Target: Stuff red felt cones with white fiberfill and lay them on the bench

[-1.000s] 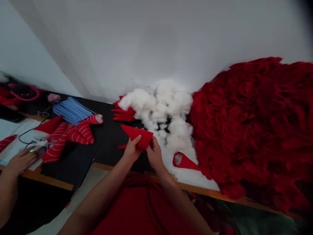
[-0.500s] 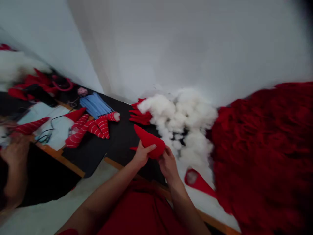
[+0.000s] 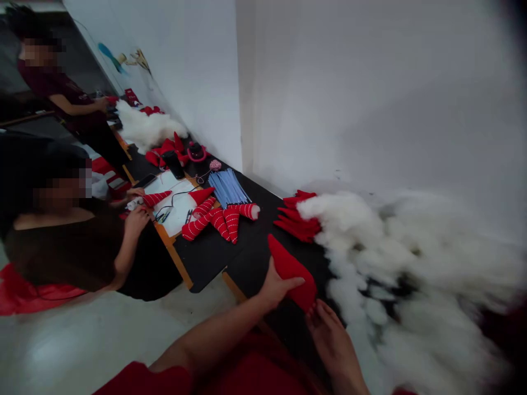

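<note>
A plump red fabric cone (image 3: 293, 267) is held up in front of me, its point toward the upper left. My left hand (image 3: 275, 286) is closed around its side, thumb across the front. At the wide lower end, my right hand (image 3: 330, 336) pinches the rim with its fingertips; the opening itself is turned from view. White fluffy stuffing (image 3: 349, 219) lies in a big heap to the right of my hands. Behind the cone, several flat red cone pieces (image 3: 298, 225) are stacked, partly under the stuffing.
Striped red stuffed cones (image 3: 233, 222) lie left on the black table (image 3: 257, 241), near a bundle of blue strips (image 3: 229, 187) and a dark cup (image 3: 173, 163). One co-worker (image 3: 66, 236) sits at left handling a striped cone; another person (image 3: 69, 93) stands farther back. A wall borders the table.
My view has swung left, bringing both co-workers into sight and moving the red pile at right mostly out. The cone stays in my left hand; my right hand remains at its wide end.
</note>
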The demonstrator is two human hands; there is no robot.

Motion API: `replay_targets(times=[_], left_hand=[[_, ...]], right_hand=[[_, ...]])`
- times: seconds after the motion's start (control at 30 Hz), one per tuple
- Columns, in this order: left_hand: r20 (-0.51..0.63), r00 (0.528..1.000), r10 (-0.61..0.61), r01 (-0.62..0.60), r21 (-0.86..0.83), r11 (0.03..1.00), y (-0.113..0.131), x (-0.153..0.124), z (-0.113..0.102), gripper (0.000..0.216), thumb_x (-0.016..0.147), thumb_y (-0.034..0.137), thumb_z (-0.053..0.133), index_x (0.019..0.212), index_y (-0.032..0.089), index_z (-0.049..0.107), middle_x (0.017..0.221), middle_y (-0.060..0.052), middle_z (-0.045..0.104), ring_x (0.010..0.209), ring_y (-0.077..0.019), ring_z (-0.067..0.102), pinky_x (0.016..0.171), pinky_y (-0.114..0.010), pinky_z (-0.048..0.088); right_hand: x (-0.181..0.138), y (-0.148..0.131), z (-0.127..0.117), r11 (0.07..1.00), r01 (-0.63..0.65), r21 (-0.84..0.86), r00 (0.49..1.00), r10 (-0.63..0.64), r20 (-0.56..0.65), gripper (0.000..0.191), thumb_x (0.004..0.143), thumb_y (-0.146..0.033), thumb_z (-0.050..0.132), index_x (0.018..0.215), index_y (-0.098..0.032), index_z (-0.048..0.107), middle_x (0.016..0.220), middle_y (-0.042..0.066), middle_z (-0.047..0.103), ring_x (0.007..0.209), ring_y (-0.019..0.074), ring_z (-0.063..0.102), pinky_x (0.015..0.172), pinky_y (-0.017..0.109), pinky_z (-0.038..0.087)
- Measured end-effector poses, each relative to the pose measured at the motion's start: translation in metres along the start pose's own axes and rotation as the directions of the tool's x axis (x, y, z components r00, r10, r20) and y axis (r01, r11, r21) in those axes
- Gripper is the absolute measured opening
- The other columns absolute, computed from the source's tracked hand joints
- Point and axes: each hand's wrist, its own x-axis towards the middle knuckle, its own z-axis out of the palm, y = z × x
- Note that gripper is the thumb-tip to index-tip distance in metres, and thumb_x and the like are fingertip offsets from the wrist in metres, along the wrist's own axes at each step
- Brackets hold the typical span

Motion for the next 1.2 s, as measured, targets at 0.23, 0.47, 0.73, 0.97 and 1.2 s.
replay_targets(times=[0.23,0.47,0.73,0.97,1.2], left_hand=[[-0.03,0.955,0.295,-0.272,0.306,0.912,0.014,0.055,-0.057,0.087,0.053,0.023,0.075,0.124,0.02,0.026,0.123,-0.011,0.048,0.111,-0.0216,0.049,0.099,-0.036,0.035],[-0.135,0.973,0.188,-0.156,0.222,0.962,0.019,0.096,-0.068,0.071,0.049,0.017,0.078,0.112,0.022,0.045,0.118,-0.005,0.055,0.11,-0.0178,0.051,0.096,-0.028,0.038],[-0.02,0.932,-0.363,0.353,-0.187,0.917,0.037,0.108,-0.075,0.042,0.075,0.043,0.054,0.103,0.012,0.057,0.095,-0.011,0.067,0.095,-0.0227,0.061,0.084,-0.036,0.048],[-0.001,0.967,-0.256,0.25,0.216,0.944,0.026,0.106,-0.073,0.043,0.071,0.046,0.058,0.103,0.017,0.055,0.103,-0.01,0.063,0.094,-0.0216,0.059,0.084,-0.037,0.047],[-0.083,0.993,0.078,-0.009,0.624,0.782,0.06,0.108,-0.09,0.046,0.051,0.025,0.076,0.093,0.017,0.059,0.106,-0.011,0.056,0.092,-0.0233,0.054,0.086,-0.041,0.041]], right_hand=[[-0.007,0.021,-0.009,0.998,-0.06,-0.011,0.998,0.06,-0.027,0.037,0.04,-0.021,0.082,0.072,-0.019,0.063,0.062,-0.004,0.064,0.056,0.0083,0.06,0.055,0.019,0.051],[-0.01,0.025,-0.001,0.998,-0.053,0.028,0.995,0.055,-0.078,0.039,0.037,-0.02,0.083,0.07,-0.018,0.062,0.058,-0.004,0.063,0.054,0.0075,0.059,0.052,0.018,0.049],[-0.006,0.033,0.002,0.998,-0.05,0.036,0.995,0.053,-0.084,0.038,0.039,-0.021,0.083,0.071,-0.017,0.062,0.06,-0.004,0.064,0.056,0.0076,0.059,0.054,0.018,0.048],[0.001,0.037,0.016,0.998,-0.05,0.034,0.996,0.052,-0.079,0.04,0.036,-0.023,0.083,0.069,-0.017,0.062,0.059,-0.004,0.064,0.055,0.0081,0.059,0.053,0.019,0.049],[0.007,0.046,0.022,0.993,-0.113,-0.034,0.991,0.11,-0.077,0.037,0.04,-0.023,0.083,0.071,-0.019,0.064,0.063,-0.004,0.065,0.057,0.0087,0.061,0.055,0.018,0.051]])
